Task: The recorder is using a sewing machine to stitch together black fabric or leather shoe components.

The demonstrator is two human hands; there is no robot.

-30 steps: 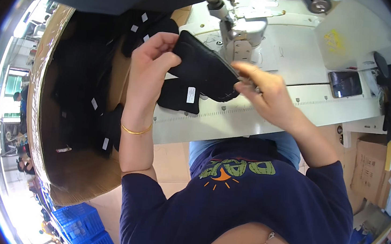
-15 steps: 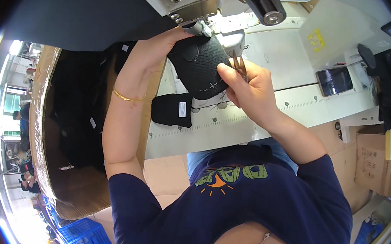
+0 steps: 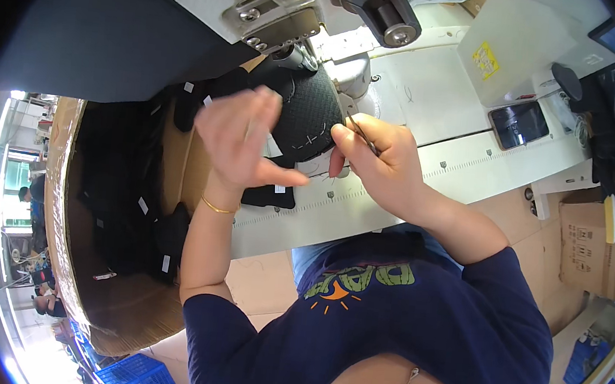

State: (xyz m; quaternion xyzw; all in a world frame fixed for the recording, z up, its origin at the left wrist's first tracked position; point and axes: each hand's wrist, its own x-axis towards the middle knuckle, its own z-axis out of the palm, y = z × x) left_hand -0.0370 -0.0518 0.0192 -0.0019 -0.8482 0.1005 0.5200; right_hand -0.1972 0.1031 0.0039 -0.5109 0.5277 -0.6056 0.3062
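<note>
A black textured fabric piece with pale stitch marks lies on the sewing machine's arm, its far edge by the presser foot. My left hand is raised off it at its left side, blurred, with thumb and fingers apart and nothing in it. My right hand is closed on thread snips, thumb and fingertips beside the fabric's right edge. Partly behind my left hand, a smaller black piece with a white label lies on the table edge.
On the left stands a large cardboard box holding several black pieces with white labels. The machine head overhangs the work. A phone lies on the white table to the right. A blue crate sits at lower left.
My left hand has let go of the black fabric by the presser foot and moved back toward me, opening. My right hand stays at the fabric's right edge with the thread snips.
</note>
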